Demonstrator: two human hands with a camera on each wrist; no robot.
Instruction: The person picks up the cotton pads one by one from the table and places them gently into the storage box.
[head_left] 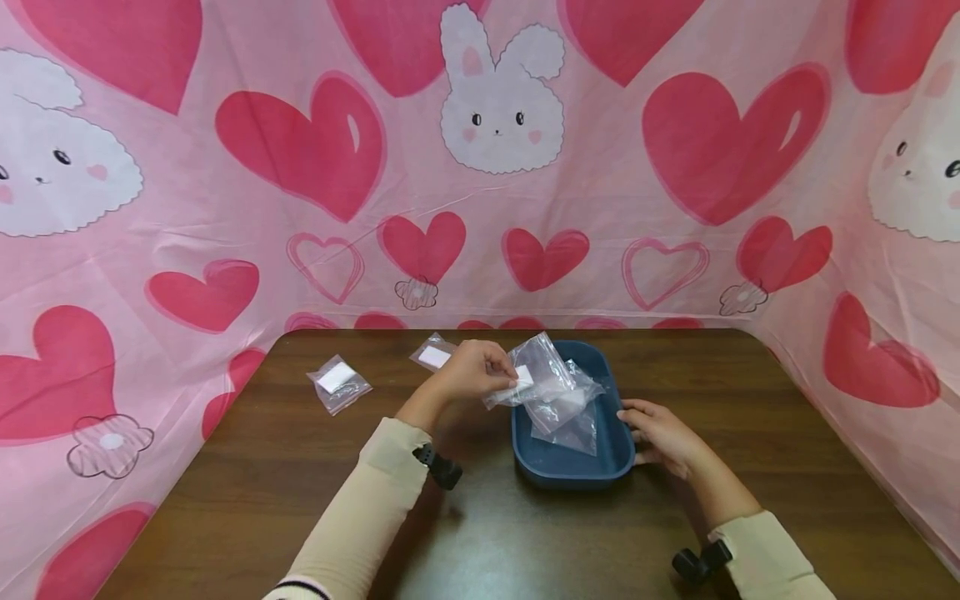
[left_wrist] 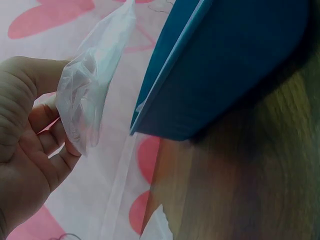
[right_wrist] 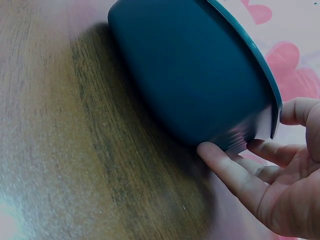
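My left hand (head_left: 474, 369) pinches a clear plastic bag (left_wrist: 92, 95) with a white piece inside, held up at the left rim of a blue tub (head_left: 573, 473). In the head view this bag overlaps other clear bags (head_left: 577, 433) that lie inside the tub. On the tub's right side, my right hand (head_left: 663, 432) holds the wall, with one fingertip at the rim and others lower on the outer side, as the right wrist view shows.
Two more clear bags with white pieces lie on the brown wooden table (head_left: 285, 475): one bag (head_left: 337, 382) far left, another bag (head_left: 432, 353) behind my left hand. A pink cloth (head_left: 480, 250) with hearts and rabbits hangs around the table's back and sides.
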